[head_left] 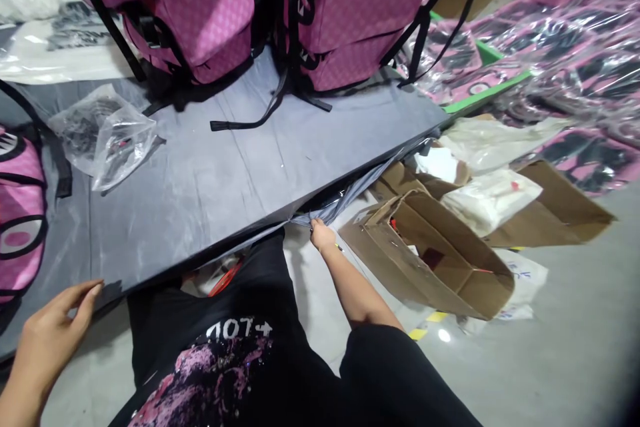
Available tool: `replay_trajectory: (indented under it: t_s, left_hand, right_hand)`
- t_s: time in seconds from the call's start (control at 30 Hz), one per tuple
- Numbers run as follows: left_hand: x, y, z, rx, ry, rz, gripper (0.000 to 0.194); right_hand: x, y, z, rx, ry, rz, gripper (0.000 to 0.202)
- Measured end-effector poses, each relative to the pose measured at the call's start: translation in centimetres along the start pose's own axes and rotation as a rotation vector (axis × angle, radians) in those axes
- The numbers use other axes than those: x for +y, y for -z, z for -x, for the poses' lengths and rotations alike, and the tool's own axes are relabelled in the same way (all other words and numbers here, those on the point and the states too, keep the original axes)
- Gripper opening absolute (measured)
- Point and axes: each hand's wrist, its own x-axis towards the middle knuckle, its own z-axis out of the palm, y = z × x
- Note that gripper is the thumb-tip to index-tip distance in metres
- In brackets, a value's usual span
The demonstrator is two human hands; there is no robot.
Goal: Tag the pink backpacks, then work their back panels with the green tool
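Observation:
At the front edge of the grey-covered table (240,173), my right hand (324,236) is closed around a bunched fold of grey table cover (345,200). A dark gap shows between that fold and the tabletop. Farther left, my left hand (60,323) hovers by the table edge with its fingers stretched out and nothing in them. Two pink backpacks with black straps stand at the back of the table: a left one (205,13) and a right one (360,20). Part of another pink backpack (20,213) shows at the far left.
A clear plastic bag (107,137) with dark contents lies on the table's left side. On the floor to the right sits an open cardboard box (425,260), with white plastic packaging (493,200) beside it. Several plastic-wrapped pink bags (560,47) are piled behind a green edge (490,90).

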Motion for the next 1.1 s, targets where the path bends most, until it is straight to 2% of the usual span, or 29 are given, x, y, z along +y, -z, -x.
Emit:
replay_trajectory:
  t_s: [0.23, 0.37, 0.67, 0.77, 0.9, 1.1]
  left_hand:
    - [0.2, -0.6, -0.4, -0.016, -0.031, 0.000, 0.043]
    - [0.5, -0.6, -0.6, -0.041, -0.005, -0.005, 0.044]
    - [1.8, -0.4, -1.2, -0.064, -0.009, -0.025, 0.042]
    - [1.9, -0.4, -1.5, -0.104, -0.024, -0.049, 0.040]
    - [0.7, -0.7, -1.5, -0.128, -0.023, -0.092, 0.040]
    - [-0.9, -1.3, -1.0, -0.184, 0.011, -0.135, 0.039]
  right_hand:
    - [0.0, 1.0, -2.0, -0.043, 0.045, 0.023, 0.035]
    - [-0.7, 1.8, -3.5, -0.083, 0.076, 0.032, 0.033]
    - [-1.2, 5.5, -9.0, -0.103, 0.105, 0.022, 0.036]
    - [-2.3, 5.2, -10.2, -0.106, 0.140, 0.026, 0.037]
    - [-3.7, 3.7, -10.8, -0.148, 0.174, 0.051, 0.038]
    - [-3.8, 3.4, -11.6, -0.203, 0.167, 0.090, 0.036]
